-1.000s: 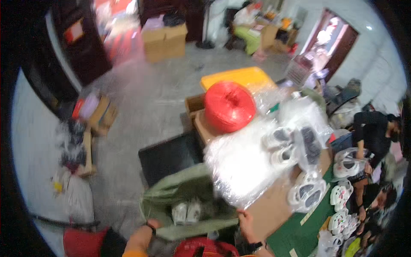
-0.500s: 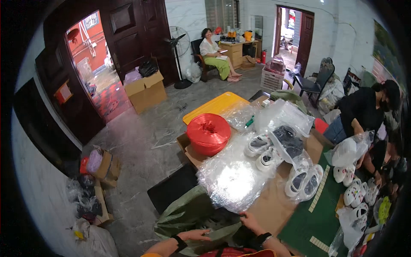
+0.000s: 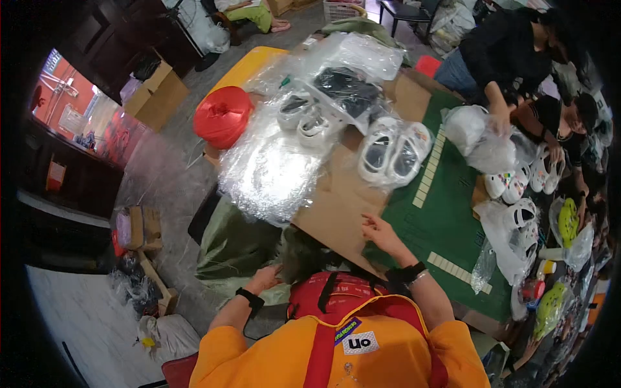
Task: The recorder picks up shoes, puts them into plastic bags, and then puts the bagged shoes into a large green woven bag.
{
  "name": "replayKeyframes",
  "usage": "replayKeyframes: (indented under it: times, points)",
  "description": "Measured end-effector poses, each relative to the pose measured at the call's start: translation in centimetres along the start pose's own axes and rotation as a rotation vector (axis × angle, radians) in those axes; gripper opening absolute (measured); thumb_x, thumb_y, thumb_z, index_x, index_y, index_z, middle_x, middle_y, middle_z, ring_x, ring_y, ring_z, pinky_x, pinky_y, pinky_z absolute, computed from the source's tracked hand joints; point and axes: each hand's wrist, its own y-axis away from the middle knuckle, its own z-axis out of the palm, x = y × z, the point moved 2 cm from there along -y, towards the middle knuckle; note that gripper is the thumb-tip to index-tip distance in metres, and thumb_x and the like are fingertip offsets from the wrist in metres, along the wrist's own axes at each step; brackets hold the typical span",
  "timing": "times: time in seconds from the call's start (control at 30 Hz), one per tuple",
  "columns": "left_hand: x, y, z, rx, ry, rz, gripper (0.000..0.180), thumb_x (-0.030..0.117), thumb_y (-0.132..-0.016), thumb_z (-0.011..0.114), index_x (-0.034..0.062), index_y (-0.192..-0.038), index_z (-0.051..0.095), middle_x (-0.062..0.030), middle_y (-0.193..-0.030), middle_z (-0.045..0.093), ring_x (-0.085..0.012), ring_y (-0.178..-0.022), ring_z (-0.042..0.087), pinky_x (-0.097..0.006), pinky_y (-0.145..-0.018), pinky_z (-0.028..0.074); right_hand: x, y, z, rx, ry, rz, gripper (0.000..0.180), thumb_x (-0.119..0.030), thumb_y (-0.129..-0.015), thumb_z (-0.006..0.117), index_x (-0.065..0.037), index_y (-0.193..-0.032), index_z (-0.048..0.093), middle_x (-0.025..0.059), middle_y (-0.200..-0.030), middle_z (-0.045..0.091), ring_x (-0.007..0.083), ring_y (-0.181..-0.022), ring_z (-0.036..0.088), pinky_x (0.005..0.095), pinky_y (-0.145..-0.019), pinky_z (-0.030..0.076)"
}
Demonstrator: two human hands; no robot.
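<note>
A dark green sack [image 3: 229,249] hangs open at the table's near-left edge. My left hand [image 3: 264,278] is at its near rim, with the fingers closed on the material and partly hidden. My right hand [image 3: 386,239] is over the brown cardboard [image 3: 333,194], by the edge of the green mat [image 3: 420,226]. Its fingers are stretched out and apart, with nothing in them. Beyond it lies a pair of white clogs [image 3: 394,152] in clear plastic. To their left are a stack of clear plastic bags [image 3: 268,171] and more bagged white shoes [image 3: 317,123].
A red roll of plastic twine [image 3: 223,116] stands at the table's left. Two co-workers handle bagged shoes on the right, one in a black top [image 3: 498,55]. White clogs [image 3: 508,184] and green clogs [image 3: 568,220] crowd that side. Cardboard boxes [image 3: 155,97] stand on the floor.
My view has tipped downward, bringing my orange shirt and red bag into sight. My right hand has left the sack's rim and moved over the cardboard. My left hand stays at the sack.
</note>
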Motion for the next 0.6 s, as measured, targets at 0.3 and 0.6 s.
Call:
replayKeyframes:
  times: [0.3,0.6]
  points:
    - [9.7,-3.5,-6.3,-0.014,-0.065,0.001,0.044,0.039,-0.072,0.056,0.0088,-0.105,0.054,-0.0174,-0.099,0.057,-0.0308,-0.093,0.055,-0.04,-0.078,0.043,-4.2,7.8,-18.7,0.218,-0.097,0.005,0.04,-0.02,-0.082,0.052,-0.003,-0.118,0.043,0.0016,-0.088,0.052,0.0097,-0.075,0.051,0.0233,-0.065,0.041]
    - [41.5,-0.4,-42.7,0.993,0.237,0.702,0.069,0.018,-0.078,0.05,0.0122,-0.135,0.012,-0.008,-0.058,0.052,-0.0157,-0.051,0.049,-0.031,-0.052,0.042,-11.3,5.8,-17.0,0.224,-0.118,-0.216,0.034,-0.017,-0.082,0.053,-0.003,-0.113,0.047,0.003,-0.085,0.054,0.0092,-0.072,0.052,0.0221,-0.062,0.042]
